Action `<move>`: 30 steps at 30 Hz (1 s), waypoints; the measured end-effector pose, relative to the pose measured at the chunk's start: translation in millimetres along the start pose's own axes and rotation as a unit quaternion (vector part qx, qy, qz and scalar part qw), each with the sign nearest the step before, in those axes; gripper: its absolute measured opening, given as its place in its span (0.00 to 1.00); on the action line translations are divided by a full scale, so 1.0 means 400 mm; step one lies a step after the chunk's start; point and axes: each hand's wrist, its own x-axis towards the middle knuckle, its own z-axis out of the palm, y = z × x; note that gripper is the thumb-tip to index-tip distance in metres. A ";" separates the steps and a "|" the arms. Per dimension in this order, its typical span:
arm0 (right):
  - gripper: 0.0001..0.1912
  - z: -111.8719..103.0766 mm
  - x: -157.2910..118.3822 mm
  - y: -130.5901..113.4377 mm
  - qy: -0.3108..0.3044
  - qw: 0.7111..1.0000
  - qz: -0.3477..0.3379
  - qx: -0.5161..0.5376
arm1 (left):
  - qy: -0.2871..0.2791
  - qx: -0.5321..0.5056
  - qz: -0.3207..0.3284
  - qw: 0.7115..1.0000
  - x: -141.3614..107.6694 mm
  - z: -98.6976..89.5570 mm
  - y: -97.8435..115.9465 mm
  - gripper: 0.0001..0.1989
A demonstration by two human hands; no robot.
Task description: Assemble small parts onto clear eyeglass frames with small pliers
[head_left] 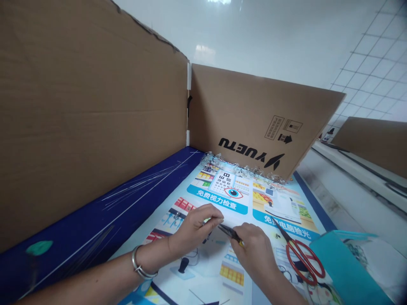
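Head view, left to right: one blue strip (95, 212) was laid along a cardboard panel (89, 118). A second panel (251, 123), printed YUETU, was stood behind a printed poster (219, 199), and a third panel (375, 144) was seen farther off. One metal bangle (140, 262) was worn above the left hand (193, 231), whose fingers were curled together, their contents hidden. One pair of pliers (230, 233) was clamped in the right hand (254, 250), its tips just beside the left fingers. One pair of red-handled scissors (302, 262) and one teal card (346, 271) were lying to the right.
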 end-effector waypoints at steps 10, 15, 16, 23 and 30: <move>0.06 -0.009 0.000 -0.003 -0.014 1.000 0.005 -0.007 | -0.006 0.003 0.019 1.000 -0.005 0.006 -0.009 0.06; 0.05 -0.012 -0.001 -0.004 -0.022 1.000 0.008 -0.006 | -0.006 0.012 0.019 1.000 -0.004 0.005 -0.011 0.06; 0.06 -0.013 -0.001 -0.004 -0.023 1.000 0.008 -0.005 | -0.007 0.011 0.016 1.000 -0.003 0.005 -0.011 0.06; 0.06 -0.011 -0.002 -0.003 -0.030 0.999 0.014 0.000 | -0.004 0.003 -0.002 1.000 -0.005 0.005 -0.010 0.06; 0.06 0.000 -0.001 0.004 -0.030 0.998 0.031 0.038 | 0.012 0.000 -0.012 1.000 -0.005 0.006 -0.008 0.06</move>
